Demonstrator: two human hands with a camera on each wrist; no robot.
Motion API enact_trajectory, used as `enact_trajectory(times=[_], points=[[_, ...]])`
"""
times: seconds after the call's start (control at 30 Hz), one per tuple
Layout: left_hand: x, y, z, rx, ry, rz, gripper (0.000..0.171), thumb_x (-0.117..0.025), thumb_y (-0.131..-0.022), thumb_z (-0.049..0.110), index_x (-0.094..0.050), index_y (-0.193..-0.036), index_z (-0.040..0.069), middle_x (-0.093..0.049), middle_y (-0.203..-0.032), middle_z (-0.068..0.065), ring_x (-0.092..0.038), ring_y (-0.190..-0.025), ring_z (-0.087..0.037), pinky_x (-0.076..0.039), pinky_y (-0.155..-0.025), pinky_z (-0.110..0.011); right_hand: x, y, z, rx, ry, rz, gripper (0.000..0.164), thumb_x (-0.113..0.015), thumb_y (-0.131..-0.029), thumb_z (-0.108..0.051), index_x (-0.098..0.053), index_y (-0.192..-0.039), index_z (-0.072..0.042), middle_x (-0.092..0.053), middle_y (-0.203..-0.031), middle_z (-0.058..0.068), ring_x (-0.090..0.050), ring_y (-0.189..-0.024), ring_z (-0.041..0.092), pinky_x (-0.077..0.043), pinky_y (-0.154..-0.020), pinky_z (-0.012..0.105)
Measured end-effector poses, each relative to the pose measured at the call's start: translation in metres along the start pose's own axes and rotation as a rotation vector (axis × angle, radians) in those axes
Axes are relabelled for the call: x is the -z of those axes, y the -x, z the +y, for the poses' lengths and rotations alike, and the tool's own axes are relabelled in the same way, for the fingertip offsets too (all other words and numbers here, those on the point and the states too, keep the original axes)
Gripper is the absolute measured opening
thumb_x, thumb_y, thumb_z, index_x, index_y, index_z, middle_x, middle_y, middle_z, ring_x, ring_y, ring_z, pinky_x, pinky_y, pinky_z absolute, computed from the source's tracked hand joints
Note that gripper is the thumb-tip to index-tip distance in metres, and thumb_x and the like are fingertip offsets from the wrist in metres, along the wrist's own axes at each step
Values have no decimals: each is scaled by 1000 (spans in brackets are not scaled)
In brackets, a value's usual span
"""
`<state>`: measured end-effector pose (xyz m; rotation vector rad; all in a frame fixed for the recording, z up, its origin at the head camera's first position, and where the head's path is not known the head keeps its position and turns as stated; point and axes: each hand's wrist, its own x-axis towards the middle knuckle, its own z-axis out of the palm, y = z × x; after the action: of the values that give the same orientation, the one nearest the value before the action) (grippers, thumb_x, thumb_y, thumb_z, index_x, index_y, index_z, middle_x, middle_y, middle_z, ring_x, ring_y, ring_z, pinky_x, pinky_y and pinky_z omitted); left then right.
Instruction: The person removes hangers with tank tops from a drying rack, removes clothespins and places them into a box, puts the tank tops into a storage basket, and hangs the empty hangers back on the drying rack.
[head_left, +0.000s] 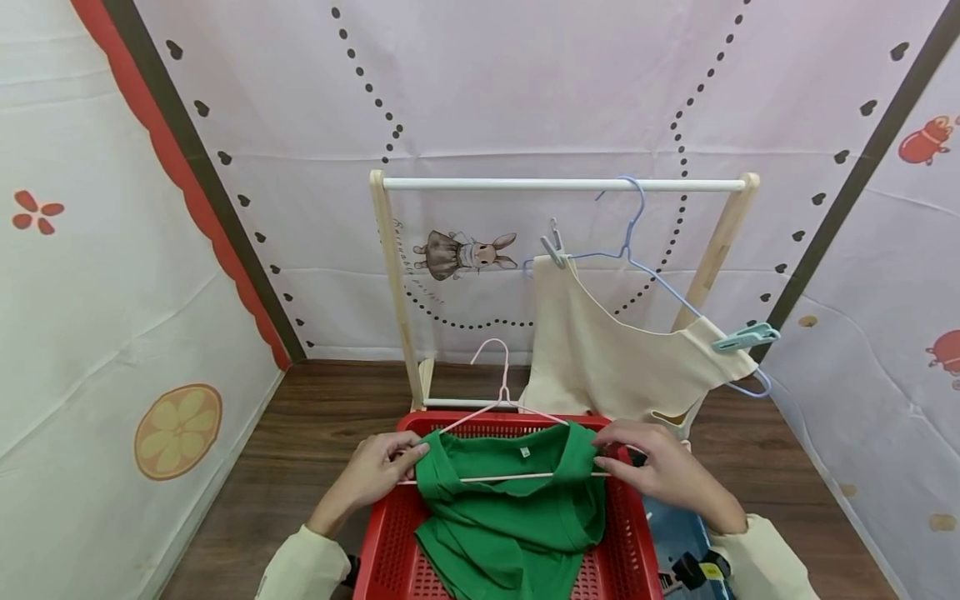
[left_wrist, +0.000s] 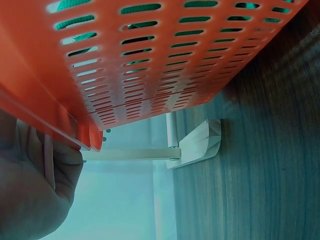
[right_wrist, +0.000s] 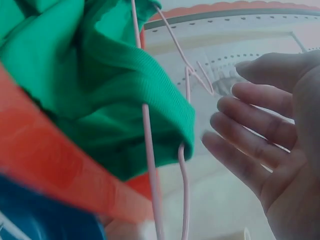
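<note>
A green garment point(head_left: 517, 533) with a ribbed neckline hangs on a pink wire hanger point(head_left: 504, 390) over the red basket point(head_left: 637, 550). My left hand point(head_left: 378, 467) is at the hanger's left end, and in the left wrist view the pink wire point(left_wrist: 48, 160) runs between its curled fingers. On the other side, my right hand point(head_left: 652, 467) is beside the garment's right shoulder. In the right wrist view its fingers are spread and apart from the cloth and the hanger. The hanger's right end sticks out of the garment there.
Behind the basket stands a wooden rack with a white bar point(head_left: 495, 184). From it a cream top point(head_left: 600, 358) hangs aslant on a blue hanger point(head_left: 636, 218), with a grey clothespin point(head_left: 555, 250) and a teal clothespin point(head_left: 746, 337). A blue container point(head_left: 675, 533) is right of the basket.
</note>
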<state>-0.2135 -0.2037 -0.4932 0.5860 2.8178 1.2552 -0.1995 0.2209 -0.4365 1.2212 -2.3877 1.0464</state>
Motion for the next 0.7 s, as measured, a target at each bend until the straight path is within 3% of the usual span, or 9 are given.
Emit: enact_trajectory(times=[0.13,0.23,0.53,0.7], points=[[0,0,0,-5,10,-7,27,-57,-101,36,-60,-75,28,-54,-61,12,-48,-52,-4,-40,-53,-23,-5,-9,1,37,29,33,27,-76,-85,-3,-71,-111,-9,-71,-109,3,-68,-100,17,-49,-90,18],[1,0,-1,-9,17,-10,27,-57,-101,36,-60,-76,28,-55,-62,12,-48,-52,-5,-40,-53,-23,-9,-16,3,39,30,54,29,-76,-85,-4,-71,-113,-8,-71,-112,4,-67,-102,19,-47,-93,17],[1,0,0,2,19,-21,27,-57,-101,37,-60,-75,28,-56,-62,11,-50,-53,-5,-41,-54,-23,-20,-24,8,-59,64,42,35,-75,-87,-11,-68,-121,-8,-66,-122,3,-63,-113,22,-53,-92,45],[2,0,-1,-3,18,-20,27,-57,-101,37,-60,-75,28,-56,-62,11,-50,-54,-5,-41,-54,-23,-24,-29,15,-97,57,32,37,-74,-88,-11,-66,-124,-12,-65,-126,5,-63,-114,24,-52,-92,49]])
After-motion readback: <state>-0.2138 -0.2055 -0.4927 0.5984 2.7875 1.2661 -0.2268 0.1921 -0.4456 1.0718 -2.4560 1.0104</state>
